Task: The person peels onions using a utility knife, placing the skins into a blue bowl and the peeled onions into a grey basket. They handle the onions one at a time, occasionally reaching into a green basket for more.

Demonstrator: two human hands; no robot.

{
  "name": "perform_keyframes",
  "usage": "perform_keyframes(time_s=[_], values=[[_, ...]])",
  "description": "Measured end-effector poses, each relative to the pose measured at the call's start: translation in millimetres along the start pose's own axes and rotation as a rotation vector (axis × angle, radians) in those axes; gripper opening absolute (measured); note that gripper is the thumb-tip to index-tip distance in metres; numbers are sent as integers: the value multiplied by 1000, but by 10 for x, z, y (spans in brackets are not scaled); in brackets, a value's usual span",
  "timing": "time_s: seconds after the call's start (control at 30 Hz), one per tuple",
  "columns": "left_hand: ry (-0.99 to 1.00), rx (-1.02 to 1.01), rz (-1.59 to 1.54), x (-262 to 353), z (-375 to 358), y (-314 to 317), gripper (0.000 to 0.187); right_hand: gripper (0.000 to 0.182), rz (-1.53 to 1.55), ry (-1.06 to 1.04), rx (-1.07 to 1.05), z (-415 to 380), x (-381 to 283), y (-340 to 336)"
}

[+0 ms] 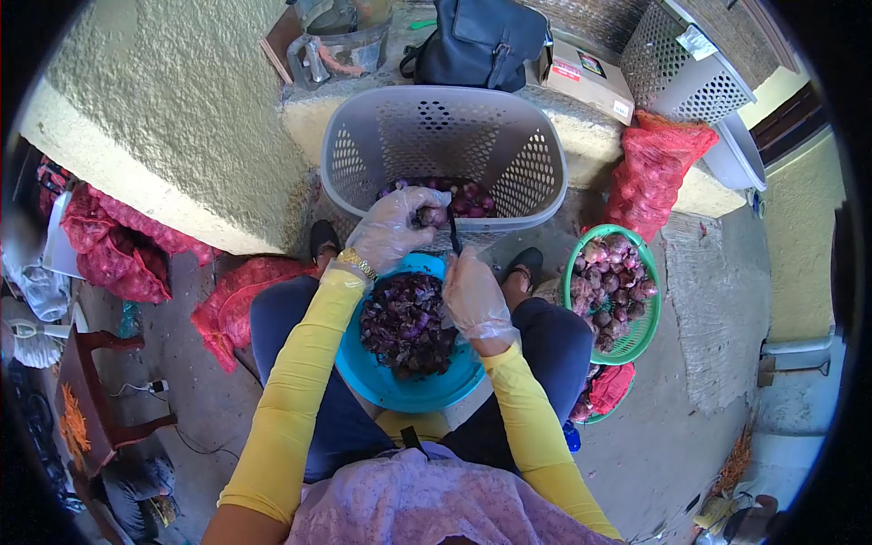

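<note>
Held in the left hand (391, 229), inside a thin transparent glove: one purple onion (431, 217), pinched between the thumb and the bent fingers. Opened only as wide as the onion, and situated in view at the near rim of a large grey basket (341, 123). Around the left wrist, over a yellow sleeve (313, 368), a gold-coloured band (357, 262).

In the right hand (475, 295), also gloved, a knife (455, 234) with dark blade, gripped with the fingers folded closely around its hidden handle. Pointing the blade away from the body, just beside the onion; not possible to tell about contact between both.

Inside the grey basket, at the bottom, many purple onions (472, 198). Between the knees, below the hands, a blue basin (413, 395) with a heap of dark onion skins (409, 322). At the right, a green basket (654, 322) filled with onions in their skins (613, 282), and behind it an upright red mesh sack (649, 182).

About writing: on the cardboard box (586, 82) beside the black bag (477, 41), a red label (565, 69) and a small dark picture, with print too small for reading. On the upper right basket (654, 59), a pale tag (696, 43), equally unreadable from here.
</note>
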State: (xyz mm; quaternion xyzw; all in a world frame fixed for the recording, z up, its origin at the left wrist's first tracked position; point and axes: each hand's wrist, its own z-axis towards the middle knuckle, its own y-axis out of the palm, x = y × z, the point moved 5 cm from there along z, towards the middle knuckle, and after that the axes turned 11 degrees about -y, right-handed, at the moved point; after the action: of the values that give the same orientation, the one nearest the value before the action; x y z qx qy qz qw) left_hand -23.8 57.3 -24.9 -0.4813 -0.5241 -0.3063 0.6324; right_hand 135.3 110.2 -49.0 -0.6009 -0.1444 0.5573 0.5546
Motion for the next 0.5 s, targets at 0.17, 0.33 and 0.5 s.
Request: perform_keyframes(time_s=[0.17, 0.33, 0.5], values=[[41, -9, 40, -30, -2, 11, 50, 22, 18, -22, 60, 19, 17, 68], [14, -7, -50, -51, -2, 7, 47, 28, 52, 111, -85, -24, 41, 189], [-64, -57, -95, -152, 6, -27, 50, 29, 84, 68, -94, -79, 33, 115]])
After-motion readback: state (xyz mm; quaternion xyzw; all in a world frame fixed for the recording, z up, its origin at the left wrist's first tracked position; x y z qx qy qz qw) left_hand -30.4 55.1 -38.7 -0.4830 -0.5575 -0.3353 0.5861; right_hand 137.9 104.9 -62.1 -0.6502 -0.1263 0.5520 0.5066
